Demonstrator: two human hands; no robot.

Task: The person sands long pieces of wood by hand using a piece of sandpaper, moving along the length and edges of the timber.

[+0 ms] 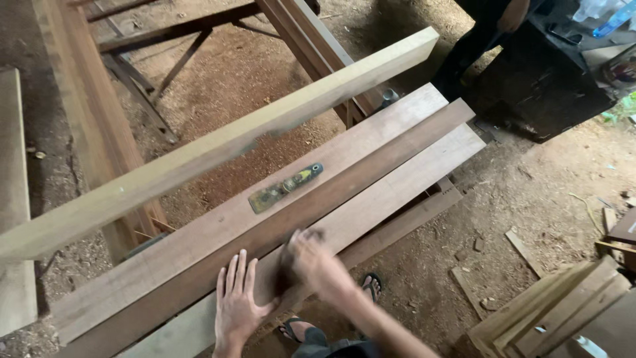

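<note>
Left hand (pixel 236 303) flat, fingers spread on dark plank (pixel 278 229), right hand (pixel 313 260) blurred, grip unclear, putty knife (pixel 285 187) at 12 o'clock.

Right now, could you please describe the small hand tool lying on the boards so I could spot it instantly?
Find the reddish planks stacked diagonally over the sawdust floor. On the upper plank, beyond both hands, lies a putty knife: flat smeared blade, dark yellow-marked handle, the only loose tool there.

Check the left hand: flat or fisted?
Flat. The left hand lies palm down on the planks, fingers spread and straight. The right hand beside it is motion-blurred.
</note>
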